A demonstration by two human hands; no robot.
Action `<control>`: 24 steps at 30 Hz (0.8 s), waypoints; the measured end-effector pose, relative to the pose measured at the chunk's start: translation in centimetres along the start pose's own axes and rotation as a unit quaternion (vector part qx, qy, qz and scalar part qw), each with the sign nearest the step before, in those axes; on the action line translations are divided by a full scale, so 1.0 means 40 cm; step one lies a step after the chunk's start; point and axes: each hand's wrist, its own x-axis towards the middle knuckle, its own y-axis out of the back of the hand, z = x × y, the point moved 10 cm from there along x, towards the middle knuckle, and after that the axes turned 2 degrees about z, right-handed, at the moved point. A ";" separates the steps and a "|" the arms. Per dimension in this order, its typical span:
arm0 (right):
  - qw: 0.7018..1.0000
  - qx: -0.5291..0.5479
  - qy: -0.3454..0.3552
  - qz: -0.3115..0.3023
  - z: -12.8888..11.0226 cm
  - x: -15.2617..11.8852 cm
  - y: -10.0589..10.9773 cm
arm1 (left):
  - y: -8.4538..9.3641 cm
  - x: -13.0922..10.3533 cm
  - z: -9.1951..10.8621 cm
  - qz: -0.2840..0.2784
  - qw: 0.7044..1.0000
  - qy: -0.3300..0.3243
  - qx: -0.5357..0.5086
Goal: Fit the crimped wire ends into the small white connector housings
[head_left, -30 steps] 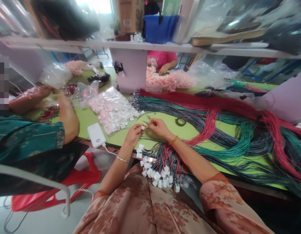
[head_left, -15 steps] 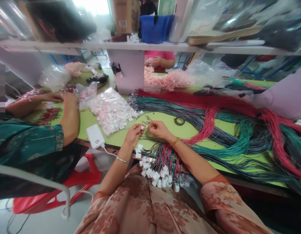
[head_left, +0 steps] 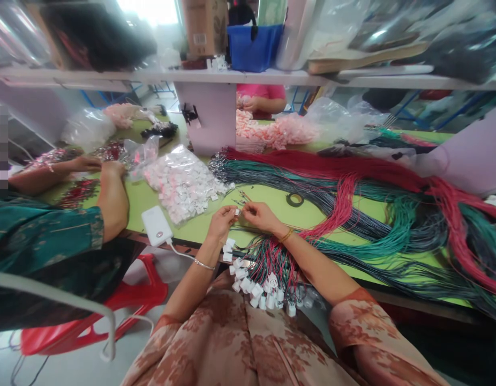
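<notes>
- Head view: the person's left hand (head_left: 222, 222) has thumb and fingertips pinched together on a small white connector (head_left: 237, 212), just above the near edge of the worktop (head_left: 268, 198).
- The right hand (head_left: 264, 217) is close beside it, thumb and fingers drawn in near the connector; the gap between them is too small to make out, so I cannot tell whether they grip a wire.
- Thin wire ends (head_left: 243, 196) show just beyond the fingertips, over the worktop.
- Below the hands, a bundle of red, green and dark wires (head_left: 272, 249) spills over the near edge, white housings (head_left: 256, 291) clustered at its lower end.
- Left of the hands lies a clear bag of white pieces (head_left: 183, 185); nearer the edge is a white box (head_left: 156, 225) with a cable (head_left: 182, 253).
- Beyond the right hand are a roll of black tape (head_left: 295, 205) and long red strands (head_left: 312, 163) and dark strands (head_left: 308, 188), running towards the worktop's right end.
- Along the near edge to the left, a co-worker's forearm (head_left: 113, 201) rests on the worktop.
</notes>
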 end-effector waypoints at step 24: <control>0.942 -0.303 -0.147 -0.009 0.127 0.025 0.072 | 0.016 -0.026 -0.001 -0.062 0.992 0.064 0.090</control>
